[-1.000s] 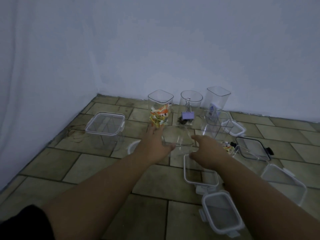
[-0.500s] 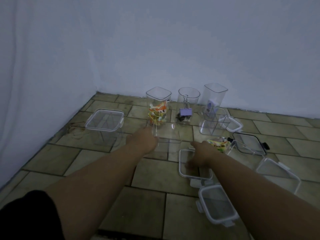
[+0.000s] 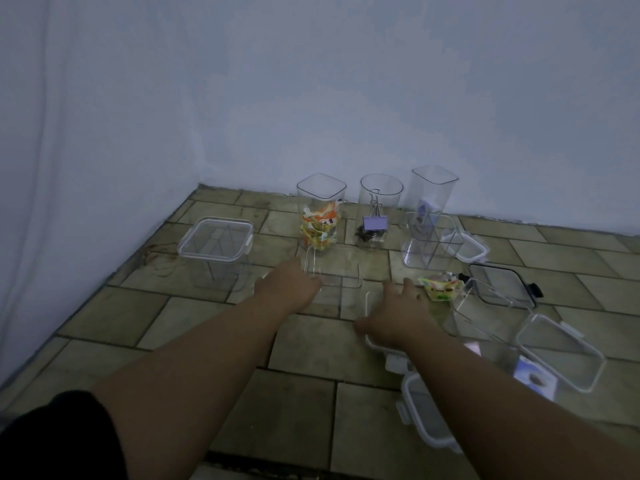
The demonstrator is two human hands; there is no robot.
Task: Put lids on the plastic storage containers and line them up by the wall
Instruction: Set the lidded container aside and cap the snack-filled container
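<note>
Tiled floor (image 3: 194, 317), left hand (image 3: 287, 289) grasping clear container (image 3: 341, 282), right hand (image 3: 394, 315) grip released, touching lid (image 3: 379, 345)

no legible text, print on snack packets (image 3: 440, 288) too blurred to read

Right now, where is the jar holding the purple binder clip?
In the head view, the binder-clip jar stands by the back wall, between the jar of colourful wrappers to its left and the tall square container to its right.
</note>
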